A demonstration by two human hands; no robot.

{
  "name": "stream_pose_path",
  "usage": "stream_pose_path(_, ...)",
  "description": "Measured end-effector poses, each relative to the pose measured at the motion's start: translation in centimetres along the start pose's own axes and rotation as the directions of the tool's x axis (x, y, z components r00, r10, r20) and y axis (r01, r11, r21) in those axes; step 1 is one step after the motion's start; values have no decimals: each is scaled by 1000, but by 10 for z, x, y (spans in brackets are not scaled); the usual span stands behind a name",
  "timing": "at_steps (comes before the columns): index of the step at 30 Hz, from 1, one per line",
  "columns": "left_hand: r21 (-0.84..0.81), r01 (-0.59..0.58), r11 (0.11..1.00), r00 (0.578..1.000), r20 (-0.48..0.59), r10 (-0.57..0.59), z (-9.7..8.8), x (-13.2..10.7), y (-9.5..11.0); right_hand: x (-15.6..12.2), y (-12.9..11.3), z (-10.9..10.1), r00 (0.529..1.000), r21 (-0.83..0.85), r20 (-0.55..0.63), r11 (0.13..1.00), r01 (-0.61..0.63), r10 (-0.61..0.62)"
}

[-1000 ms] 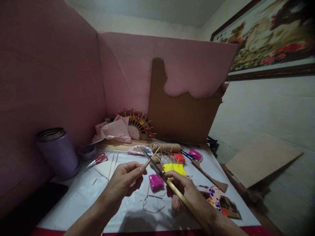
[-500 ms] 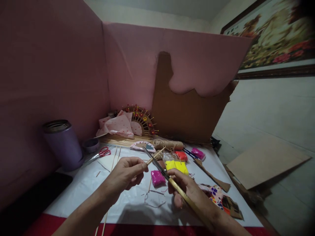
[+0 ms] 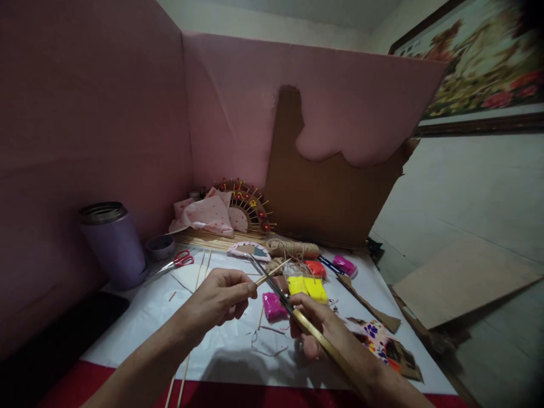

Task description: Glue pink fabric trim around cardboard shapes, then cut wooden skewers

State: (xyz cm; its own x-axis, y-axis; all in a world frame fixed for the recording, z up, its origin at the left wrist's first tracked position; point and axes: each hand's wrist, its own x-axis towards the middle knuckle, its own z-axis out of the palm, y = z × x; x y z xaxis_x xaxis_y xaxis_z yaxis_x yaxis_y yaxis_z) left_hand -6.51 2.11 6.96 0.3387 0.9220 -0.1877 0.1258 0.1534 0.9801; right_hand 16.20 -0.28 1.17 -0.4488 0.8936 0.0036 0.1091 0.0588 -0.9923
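Pinched between the thumb and fingers of my left hand is a thin wooden stick, perhaps doubled, pointing up and to the right. My right hand grips scissors with gold-coloured handles. Their dark blades cross the stick just beyond my left fingertips; I cannot tell how far apart the blades are. Below them lies a magenta packet, with a yellow packet to its right. Longer wooden sticks lie on the table, passing under my left forearm.
Red-handled scissors and a purple tumbler stand out on the left. Behind are a decorated semicircular fan shape, polka-dot cloth and a twine roll. Cut brown cardboard leans on the pink panel.
The view has shifted slightly, so the table things sit a little further right. Both hands keep nearly the same pose, with the scissor blades still across the stick.
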Motion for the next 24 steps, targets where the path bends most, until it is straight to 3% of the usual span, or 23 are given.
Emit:
stream_pose_path(17, 52, -61, 997, 998, -7, 62, -1, 3, -5, 1, 10, 12, 990, -72, -96, 993, 97, -104)
stream_pose_path(20, 184, -164, 969, 979, -89, 183, 4, 2, -7, 3, 9, 13, 991, -28, -93, 995, 92, -95)
stream_pose_path(24, 466, -334, 819, 883, -150, 446, 11, 0, -13, 4, 10, 13, 987, -23, -127, 995, 98, -100)
